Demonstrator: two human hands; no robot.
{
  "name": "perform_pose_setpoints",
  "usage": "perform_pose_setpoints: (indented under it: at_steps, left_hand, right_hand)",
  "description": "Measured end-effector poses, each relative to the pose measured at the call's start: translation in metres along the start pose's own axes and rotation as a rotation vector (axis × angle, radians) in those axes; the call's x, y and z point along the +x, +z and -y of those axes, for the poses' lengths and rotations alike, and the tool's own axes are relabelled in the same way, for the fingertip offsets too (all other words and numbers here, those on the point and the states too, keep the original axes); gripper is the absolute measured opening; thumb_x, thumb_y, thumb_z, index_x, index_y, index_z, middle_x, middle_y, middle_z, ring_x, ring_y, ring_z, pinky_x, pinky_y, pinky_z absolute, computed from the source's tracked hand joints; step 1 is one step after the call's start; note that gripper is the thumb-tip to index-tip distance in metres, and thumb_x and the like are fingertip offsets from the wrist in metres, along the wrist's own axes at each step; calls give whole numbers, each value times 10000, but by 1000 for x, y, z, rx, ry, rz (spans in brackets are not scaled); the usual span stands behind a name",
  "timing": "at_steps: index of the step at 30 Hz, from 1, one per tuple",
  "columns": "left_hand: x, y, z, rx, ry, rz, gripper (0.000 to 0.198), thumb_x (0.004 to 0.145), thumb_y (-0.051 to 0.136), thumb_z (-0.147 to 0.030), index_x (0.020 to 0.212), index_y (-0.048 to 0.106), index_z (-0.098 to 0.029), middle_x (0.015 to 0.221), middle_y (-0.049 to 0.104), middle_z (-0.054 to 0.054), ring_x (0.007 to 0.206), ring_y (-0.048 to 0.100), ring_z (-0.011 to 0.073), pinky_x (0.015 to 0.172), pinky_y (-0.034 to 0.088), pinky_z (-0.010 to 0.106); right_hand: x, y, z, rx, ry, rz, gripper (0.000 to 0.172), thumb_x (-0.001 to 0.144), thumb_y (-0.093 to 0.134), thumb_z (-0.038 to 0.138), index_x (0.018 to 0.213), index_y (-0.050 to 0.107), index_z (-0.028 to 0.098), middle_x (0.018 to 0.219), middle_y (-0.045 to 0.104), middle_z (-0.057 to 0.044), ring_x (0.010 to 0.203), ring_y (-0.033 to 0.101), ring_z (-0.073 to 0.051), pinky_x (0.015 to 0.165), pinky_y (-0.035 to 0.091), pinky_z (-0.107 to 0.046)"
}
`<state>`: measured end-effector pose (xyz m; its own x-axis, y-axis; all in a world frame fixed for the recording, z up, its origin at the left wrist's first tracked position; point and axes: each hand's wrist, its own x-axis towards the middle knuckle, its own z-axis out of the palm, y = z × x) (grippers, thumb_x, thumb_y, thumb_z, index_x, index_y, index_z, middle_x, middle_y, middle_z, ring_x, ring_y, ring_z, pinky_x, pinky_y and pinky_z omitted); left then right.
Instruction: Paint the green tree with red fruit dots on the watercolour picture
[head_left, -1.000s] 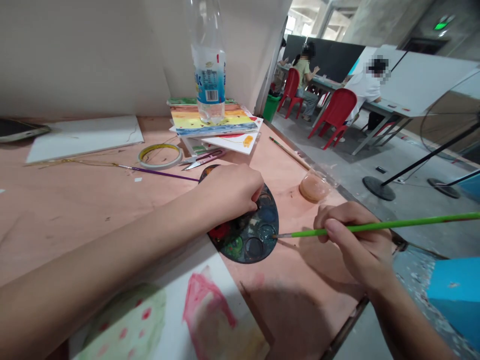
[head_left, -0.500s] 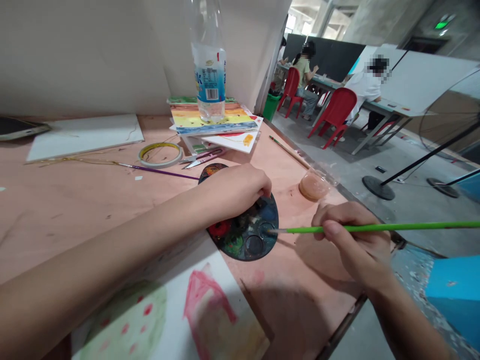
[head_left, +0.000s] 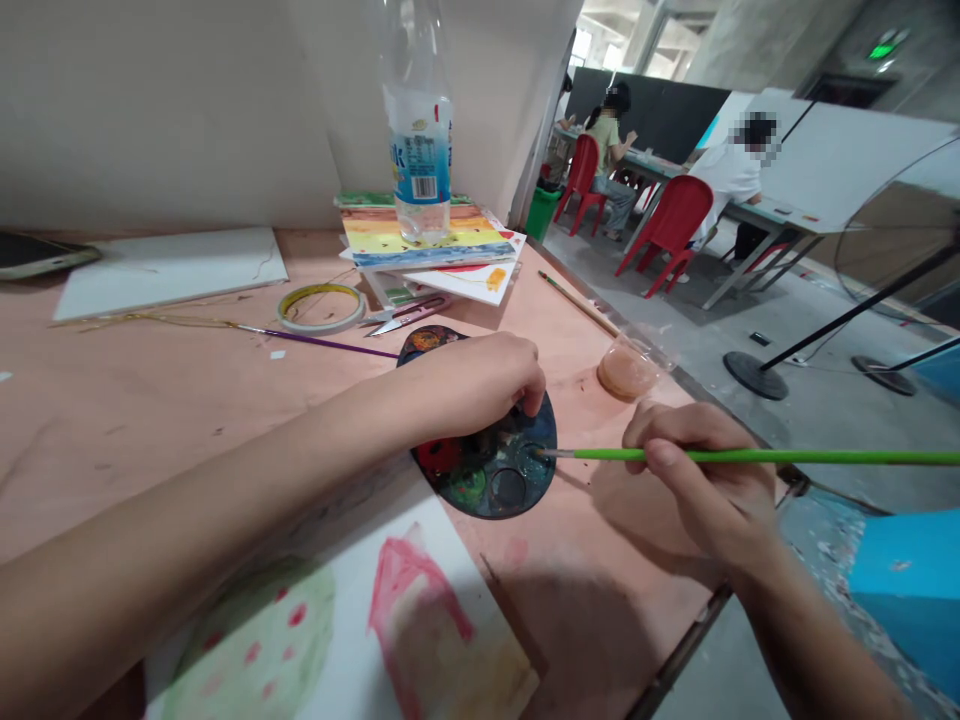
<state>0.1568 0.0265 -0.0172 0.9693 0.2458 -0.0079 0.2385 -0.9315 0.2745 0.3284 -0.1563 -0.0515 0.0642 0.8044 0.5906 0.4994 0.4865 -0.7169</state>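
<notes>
A dark round paint palette with paint wells lies on the table, smeared with red, green, blue and orange. My left hand reaches across it, its curled fingers gripping it near the upper right edge; most of the fingertips are hidden. In my right hand is a green-handled paintbrush, pinched between thumb and fingers. Its bristles touch a well at the palette's right side. Below the palette lies a white sheet with a painting, showing a pink house outline and a green round shape with red dots, partly under my left forearm.
A clear plastic cup stands right of the palette, near the table edge. Behind are a bottle on stacked paintings, a tape roll, thread snips and a purple brush. Two seated people and red chairs are beyond.
The brush tip has shifted slightly upward within the same part of the palette, and the handle's far end has dipped a little. My left hand has barely moved.
</notes>
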Motion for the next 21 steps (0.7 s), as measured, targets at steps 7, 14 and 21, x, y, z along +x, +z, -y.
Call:
perform_pose_setpoints:
  at_steps: [7,14,21]
  left_hand:
    - [1,3,-1,32,24,23,325,764,554,-10,804,778,-242,970,657,38,899,616,208,757,424,311]
    - [2,8,2,45,-8,18,306,746,565,-43,793,783,-253,955,669,42,866,606,212,697,400,304]
    - [-1,12,2,60,27,-29,299,773,545,-84,813,789,-254,942,672,61,850,588,227,685,395,318]
  right_hand:
    - [1,2,1,-7,-19,43,133,946,548,102,901,579,223,730,565,14,637,553,-142,580,432,-315]
    - [1,1,3,-14,-12,7,114,946,557,137,886,598,225,721,571,9,636,554,-151,582,437,-321]
    - [1,-1,3,-33,13,-37,154,947,569,152,821,601,233,686,561,15,627,544,-152,604,435,-330]
